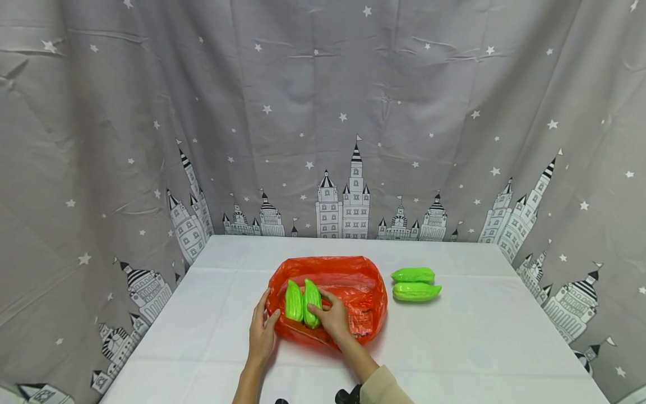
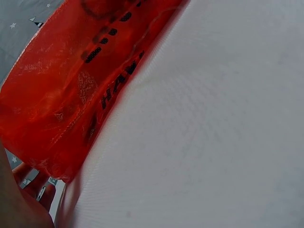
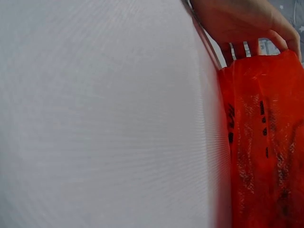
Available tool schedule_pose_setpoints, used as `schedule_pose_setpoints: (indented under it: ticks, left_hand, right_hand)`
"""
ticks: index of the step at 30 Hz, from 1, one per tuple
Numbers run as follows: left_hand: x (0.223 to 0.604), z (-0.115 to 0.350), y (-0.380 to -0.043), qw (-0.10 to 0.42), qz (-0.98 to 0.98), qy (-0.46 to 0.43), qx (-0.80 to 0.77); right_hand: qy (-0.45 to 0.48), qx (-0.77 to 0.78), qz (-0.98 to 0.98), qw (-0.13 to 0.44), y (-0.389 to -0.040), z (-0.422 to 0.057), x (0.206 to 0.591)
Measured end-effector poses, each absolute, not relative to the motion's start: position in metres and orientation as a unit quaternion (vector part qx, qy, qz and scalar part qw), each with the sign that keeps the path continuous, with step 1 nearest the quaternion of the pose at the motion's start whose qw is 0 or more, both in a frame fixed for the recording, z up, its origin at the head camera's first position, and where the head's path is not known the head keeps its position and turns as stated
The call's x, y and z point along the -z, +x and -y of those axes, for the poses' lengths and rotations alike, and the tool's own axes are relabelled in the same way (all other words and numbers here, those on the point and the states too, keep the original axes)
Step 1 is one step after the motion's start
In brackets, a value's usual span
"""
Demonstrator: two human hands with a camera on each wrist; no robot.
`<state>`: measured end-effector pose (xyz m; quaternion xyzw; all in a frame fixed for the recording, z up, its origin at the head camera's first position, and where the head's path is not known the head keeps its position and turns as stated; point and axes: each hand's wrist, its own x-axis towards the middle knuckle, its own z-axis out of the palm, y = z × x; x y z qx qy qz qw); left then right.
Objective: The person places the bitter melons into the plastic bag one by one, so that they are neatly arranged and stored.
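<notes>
A red plastic bag (image 1: 360, 314) lies spread wide at the mouth on the table, with black print on its side. Inside, at its left, two ridged green bitter gourds stand side by side: the left bitter gourd (image 1: 294, 301) and the right bitter gourd (image 1: 313, 314). My right hand (image 1: 333, 317) reaches over the front rim and holds the right one, thumb across its near side. At the bag's left side my left hand (image 1: 262, 334) rests against the rim, thumb and fingers spread apart. Both wrist views show the bag's printed outside; the gourds are hidden there.
Two more bitter gourds (image 1: 416, 292) lie one behind the other on the white table (image 1: 479, 336), right of the bag. Behind the table hangs a grey curtain (image 1: 404, 140) with stars and castles. Small black objects (image 1: 348, 396) show at the bottom edge.
</notes>
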<state>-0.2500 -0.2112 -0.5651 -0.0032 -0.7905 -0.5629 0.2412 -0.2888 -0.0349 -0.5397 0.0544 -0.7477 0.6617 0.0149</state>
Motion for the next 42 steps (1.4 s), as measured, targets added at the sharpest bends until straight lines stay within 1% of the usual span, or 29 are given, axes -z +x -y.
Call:
schedule_pose_setpoints:
  ticks: [11,20,26,32,34,37,40,42]
  left_hand:
    - [0.563,0.21,-0.249,0.244,0.785,-0.01,0.57]
    - [0.568,0.21,-0.251,0.24,0.784,-0.009,0.572]
    - [0.567,0.21,-0.251,0.246,0.786,-0.01,0.567]
    - [0.566,0.211,-0.251,0.239,0.784,-0.01,0.573]
    - [0.56,0.209,-0.248,0.24,0.784,-0.013,0.573]
    - [0.544,0.204,-0.239,0.243,0.785,-0.018,0.57]
    - [0.543,0.204,-0.239,0.239,0.785,-0.015,0.571]
    - [0.553,0.208,-0.245,0.236,0.785,-0.01,0.573]
  right_hand:
    - [0.067,-0.592,0.8,0.07,-0.288,0.04,0.542]
    - [0.053,-0.564,0.82,0.086,-0.286,0.041,0.54]
    - [0.05,-0.558,0.824,0.084,-0.287,0.041,0.541]
    - [0.05,-0.556,0.825,0.084,-0.289,0.039,0.541]
    - [0.046,-0.559,0.824,0.08,-0.289,0.038,0.541]
    - [0.04,-0.565,0.821,0.069,-0.289,0.036,0.538]
    - [0.046,-0.569,0.82,0.048,-0.288,0.03,0.533]
    - [0.057,-0.565,0.823,0.019,-0.286,0.023,0.525]
